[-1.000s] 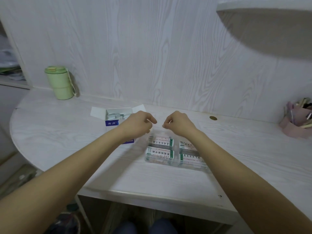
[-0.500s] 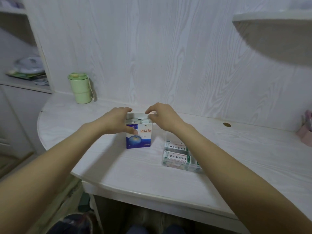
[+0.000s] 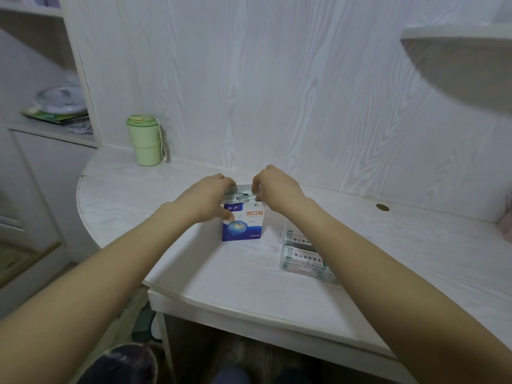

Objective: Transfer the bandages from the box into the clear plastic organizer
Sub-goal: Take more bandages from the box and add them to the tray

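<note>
Reaching into the box: we have the blue-and-white box (image 3: 243,224) standing upright on the desk (image 3: 249,281), its top open, with pale wrapped bandages (image 3: 240,195) showing inside.
Left hand: our left hand (image 3: 209,199) curls round the box's left side, thumb on the front face, steadying it.
Right hand: our right hand (image 3: 277,189) hangs over the opening with fingers curled down toward the bandages; we cannot tell whether it has pinched any.
Organizer: the clear plastic organizer (image 3: 300,256) lies just right of the box, partly under our right forearm, with green-and-white printed packs already in it.
How we do this well: we judge it best to keep the box pressed down while the right fingers pinch a small bundle and lift straight up, so that the light carton does not tip or ride up with them.
Further out: a green cup (image 3: 144,141) stands near the back wall, well apart.
</note>
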`<control>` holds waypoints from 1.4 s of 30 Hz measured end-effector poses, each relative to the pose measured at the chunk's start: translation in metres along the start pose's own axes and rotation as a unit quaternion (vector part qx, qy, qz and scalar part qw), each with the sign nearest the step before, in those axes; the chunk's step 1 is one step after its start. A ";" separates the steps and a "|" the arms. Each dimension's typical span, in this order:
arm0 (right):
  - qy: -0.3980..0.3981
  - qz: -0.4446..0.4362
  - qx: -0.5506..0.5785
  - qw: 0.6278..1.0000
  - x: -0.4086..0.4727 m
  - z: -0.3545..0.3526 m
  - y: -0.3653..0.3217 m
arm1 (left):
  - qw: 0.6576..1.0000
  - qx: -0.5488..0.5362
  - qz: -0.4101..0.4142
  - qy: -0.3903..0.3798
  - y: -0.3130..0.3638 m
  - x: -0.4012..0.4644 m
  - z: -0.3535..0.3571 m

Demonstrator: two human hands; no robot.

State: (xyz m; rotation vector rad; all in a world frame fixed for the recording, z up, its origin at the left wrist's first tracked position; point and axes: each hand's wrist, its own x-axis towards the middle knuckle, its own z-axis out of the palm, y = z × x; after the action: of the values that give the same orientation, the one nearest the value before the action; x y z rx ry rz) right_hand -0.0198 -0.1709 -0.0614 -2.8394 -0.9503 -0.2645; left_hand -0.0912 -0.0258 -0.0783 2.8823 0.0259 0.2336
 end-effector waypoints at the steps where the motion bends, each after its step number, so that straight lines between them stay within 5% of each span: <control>1: -0.001 0.003 -0.013 1.000 0.003 0.000 -0.002 | 1.000 0.005 0.001 -0.001 0.001 0.001 0.000; 18: -0.111 -0.018 -0.009 0.994 0.023 -0.004 -0.004 | 0.999 -0.022 -0.022 -0.009 -0.002 0.006 -0.001; 33: 0.014 -0.032 0.173 0.984 0.004 -0.046 0.017 | 0.998 0.019 -0.034 -0.040 0.002 0.001 -0.003; 37: 0.102 -0.033 0.279 0.954 -0.009 -0.053 0.021 | 0.995 -0.094 0.000 0.044 0.019 0.001 -0.014; 42: 0.100 -0.031 0.486 0.868 -0.038 -0.057 0.039 | 0.972 -0.208 0.088 0.070 0.053 0.000 -0.023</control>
State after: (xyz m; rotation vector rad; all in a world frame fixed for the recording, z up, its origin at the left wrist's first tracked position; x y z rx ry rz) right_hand -0.0331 -0.2339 -0.0164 -1.8178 -0.8032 -0.0455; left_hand -0.0955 -0.0719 -0.0432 2.4464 -0.2269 0.4201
